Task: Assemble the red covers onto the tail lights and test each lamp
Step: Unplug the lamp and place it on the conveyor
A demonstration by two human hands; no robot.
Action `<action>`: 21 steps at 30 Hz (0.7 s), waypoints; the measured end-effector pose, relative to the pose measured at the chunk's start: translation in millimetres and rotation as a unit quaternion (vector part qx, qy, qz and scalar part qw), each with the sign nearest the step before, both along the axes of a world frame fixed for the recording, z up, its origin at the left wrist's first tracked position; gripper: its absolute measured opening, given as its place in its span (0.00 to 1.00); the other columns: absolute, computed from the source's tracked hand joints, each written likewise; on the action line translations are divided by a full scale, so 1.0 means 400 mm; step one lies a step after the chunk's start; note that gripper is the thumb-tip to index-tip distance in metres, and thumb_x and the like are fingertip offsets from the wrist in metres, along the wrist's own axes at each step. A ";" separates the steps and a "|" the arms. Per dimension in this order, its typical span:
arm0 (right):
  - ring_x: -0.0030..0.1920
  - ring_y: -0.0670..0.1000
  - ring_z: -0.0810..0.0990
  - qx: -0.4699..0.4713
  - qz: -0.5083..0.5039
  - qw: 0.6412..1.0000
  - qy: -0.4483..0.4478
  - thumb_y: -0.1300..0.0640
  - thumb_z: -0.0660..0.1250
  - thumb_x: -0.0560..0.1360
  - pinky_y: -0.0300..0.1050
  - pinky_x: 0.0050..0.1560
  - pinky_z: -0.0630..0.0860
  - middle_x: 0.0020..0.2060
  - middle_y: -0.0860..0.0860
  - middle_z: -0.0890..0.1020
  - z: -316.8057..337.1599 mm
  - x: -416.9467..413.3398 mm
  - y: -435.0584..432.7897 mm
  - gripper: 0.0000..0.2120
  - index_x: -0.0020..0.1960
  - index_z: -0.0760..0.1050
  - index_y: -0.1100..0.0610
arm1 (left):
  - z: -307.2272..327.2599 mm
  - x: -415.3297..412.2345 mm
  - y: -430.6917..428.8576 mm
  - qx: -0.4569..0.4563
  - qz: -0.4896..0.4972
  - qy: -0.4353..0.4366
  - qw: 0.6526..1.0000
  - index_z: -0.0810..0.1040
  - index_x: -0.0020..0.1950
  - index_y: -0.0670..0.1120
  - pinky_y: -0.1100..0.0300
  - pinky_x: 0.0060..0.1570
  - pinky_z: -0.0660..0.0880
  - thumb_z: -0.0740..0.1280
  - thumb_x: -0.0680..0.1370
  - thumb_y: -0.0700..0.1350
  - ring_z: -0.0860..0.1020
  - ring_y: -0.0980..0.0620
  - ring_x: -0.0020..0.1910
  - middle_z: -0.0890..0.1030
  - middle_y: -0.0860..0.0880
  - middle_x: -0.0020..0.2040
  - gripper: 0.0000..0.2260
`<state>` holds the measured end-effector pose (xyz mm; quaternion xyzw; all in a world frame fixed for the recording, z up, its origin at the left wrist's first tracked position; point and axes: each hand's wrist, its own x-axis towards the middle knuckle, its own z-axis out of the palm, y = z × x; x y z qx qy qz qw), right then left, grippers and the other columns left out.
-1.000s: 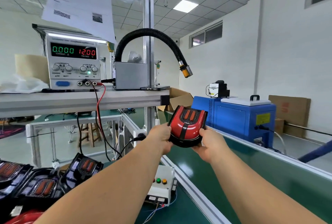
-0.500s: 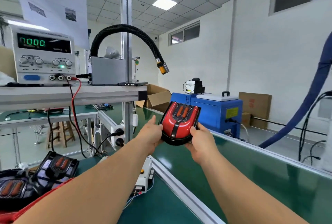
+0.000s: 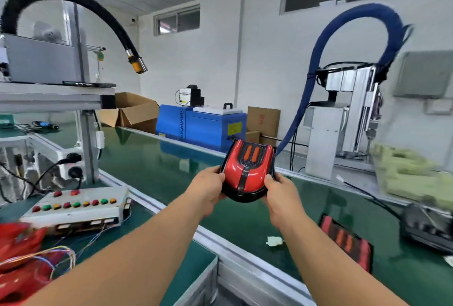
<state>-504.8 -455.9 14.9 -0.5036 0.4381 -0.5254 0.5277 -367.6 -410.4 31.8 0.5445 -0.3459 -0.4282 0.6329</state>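
Fingers (image 3: 219, 175) of the left hand (image 3: 208, 189) curl round the left rim of the tail light (image 3: 245, 195), thumb on top and the rest hidden beneath. The right hand (image 3: 282, 199) pinches the opposite rim the same way, its thumb pressed at the edge of the red cover (image 3: 232, 173), so both hands are clamped on the lamp. It is held in the air before the person, above the green conveyor belt (image 3: 152, 173) and touching nothing but the hands, cover facing up with its two orange bars toward the far end. It looks like a hollow moulded plastic shell, so it is probably light and stiff. Its glossy surface is likely slippery and easy to scuff, and the cover might spring loose if squeezed across its dome. The black base rim at the two sides seems the safest hold, as now. Farther out, another lamp (image 3: 345, 242) lies flat on the belt to the right, with a small white piece (image 3: 274, 241) between it and the belt's near edge. A box of coloured push-buttons (image 3: 73, 207) sits on the bench at left, with blurred red parts (image 3: 17, 256) nearer the person.
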 end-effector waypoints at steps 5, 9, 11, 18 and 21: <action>0.54 0.55 0.82 -0.002 -0.077 0.997 0.019 0.59 0.59 0.82 0.58 0.64 0.74 0.45 0.50 0.85 -0.054 -0.220 0.050 0.12 0.46 0.80 0.55 | -0.059 -0.187 -0.007 -0.010 -0.090 0.004 0.996 0.80 0.55 0.44 0.57 0.45 0.77 0.56 0.82 0.35 0.78 0.49 0.45 0.82 0.44 0.49 0.13; 0.50 0.55 0.83 0.019 -0.120 0.993 -0.004 0.59 0.58 0.83 0.58 0.58 0.77 0.49 0.55 0.85 -0.122 -0.401 0.094 0.12 0.54 0.80 0.59 | -0.114 -0.344 -0.003 -0.004 -0.155 -0.036 0.987 0.81 0.52 0.46 0.51 0.51 0.78 0.58 0.81 0.38 0.78 0.48 0.45 0.83 0.44 0.49 0.12; 0.50 0.55 0.83 0.028 -0.137 0.990 0.003 0.61 0.57 0.83 0.55 0.52 0.79 0.50 0.57 0.85 -0.148 -0.476 0.116 0.13 0.55 0.80 0.62 | -0.144 -0.410 0.001 0.010 -0.181 -0.068 0.981 0.82 0.48 0.45 0.52 0.47 0.76 0.59 0.80 0.39 0.76 0.48 0.43 0.82 0.45 0.46 0.12; 0.46 0.51 0.79 0.068 -0.207 0.973 0.073 0.62 0.58 0.82 0.45 0.44 0.75 0.57 0.58 0.81 -0.212 -0.629 0.177 0.11 0.59 0.78 0.64 | -0.222 -0.562 0.031 0.077 -0.208 -0.143 0.965 0.66 0.75 0.46 0.51 0.68 0.70 0.60 0.81 0.44 0.72 0.46 0.67 0.70 0.47 0.72 0.21; 0.54 0.56 0.78 0.087 -0.232 0.962 0.111 0.60 0.60 0.82 0.54 0.59 0.75 0.65 0.61 0.76 -0.229 -0.646 0.195 0.19 0.71 0.68 0.67 | -0.227 -0.585 0.052 0.070 -0.194 -0.238 0.949 0.63 0.76 0.46 0.60 0.69 0.64 0.57 0.83 0.46 0.69 0.48 0.70 0.66 0.49 0.75 0.21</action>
